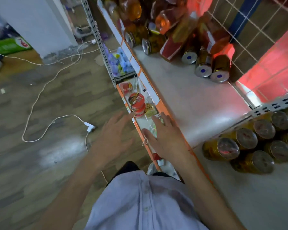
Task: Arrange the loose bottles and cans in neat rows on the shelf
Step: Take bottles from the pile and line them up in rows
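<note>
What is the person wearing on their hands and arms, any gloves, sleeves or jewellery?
The left hand and right hand are bare: no gloves, no ring or watch visible, though the left is blurred. Both forearms are uncovered, no sleeve in view. The shirt is pale lilac-blue with small buttons.

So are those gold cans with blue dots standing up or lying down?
Lying down. The gold cans with blue-dotted silver ends rest on their sides on the white shelf, ends facing forward.
</note>
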A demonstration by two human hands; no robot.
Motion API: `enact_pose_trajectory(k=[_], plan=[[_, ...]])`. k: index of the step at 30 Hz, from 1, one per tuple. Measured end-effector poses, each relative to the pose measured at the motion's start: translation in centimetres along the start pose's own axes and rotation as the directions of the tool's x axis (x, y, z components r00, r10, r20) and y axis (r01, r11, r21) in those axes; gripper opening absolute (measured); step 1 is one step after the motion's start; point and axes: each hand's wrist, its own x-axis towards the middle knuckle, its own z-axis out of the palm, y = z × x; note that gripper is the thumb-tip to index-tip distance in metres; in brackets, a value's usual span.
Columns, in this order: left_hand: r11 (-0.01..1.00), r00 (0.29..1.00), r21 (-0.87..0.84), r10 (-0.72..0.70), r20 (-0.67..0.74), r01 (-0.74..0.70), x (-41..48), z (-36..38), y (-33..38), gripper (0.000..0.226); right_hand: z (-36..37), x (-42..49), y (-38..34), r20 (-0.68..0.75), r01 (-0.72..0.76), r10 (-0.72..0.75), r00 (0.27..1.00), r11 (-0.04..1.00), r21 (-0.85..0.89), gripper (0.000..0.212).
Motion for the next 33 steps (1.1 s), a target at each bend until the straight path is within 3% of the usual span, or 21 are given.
enact_pose_trajectory(k=[6, 13, 19, 23, 28, 33], plan=[[0.997, 0.999, -0.073, -0.030, 0.014, 0.031, 7.1, -1.7, -0.8, 0.077, -2.2, 6.7, -1.1, -0.065, -0.013, 0.013, 0.998, 1.000, -0.004, 0.061], [0.984, 0.979, -0.094, 0.164, 0.123, -0.153, 20.3, -4.5, -4.0, 0.064, -4.6, 15.8, -2.6, -0.038, -0.260, 0.269, 0.962, 0.953, 0.159, 0.071], [0.949, 0.936, -0.150, 0.301, 0.184, -0.276, 32.7, -8.7, -2.9, 0.057, -9.0, 21.4, -4.3, -0.193, -0.386, 0.474, 0.859, 0.848, 0.364, 0.059], [0.876, 0.878, -0.159, 0.471, 0.078, -0.456, 38.4, -9.5, -0.4, 0.049, -11.0, 22.6, -4.4, -0.234, -0.485, 0.632, 0.738, 0.739, 0.466, 0.065], [0.900, 0.904, -0.085, 0.427, -0.033, -0.428, 42.6, -9.7, 4.0, 0.060, -12.6, 23.1, -4.2, -0.239, -0.574, 0.721, 0.650, 0.672, 0.468, 0.067], [0.921, 0.911, 0.050, 0.374, 0.174, -0.387, 46.4, -8.8, 6.3, 0.087, -13.5, 24.9, -4.0, -0.196, -0.523, 0.820, 0.537, 0.506, 0.685, 0.067]])
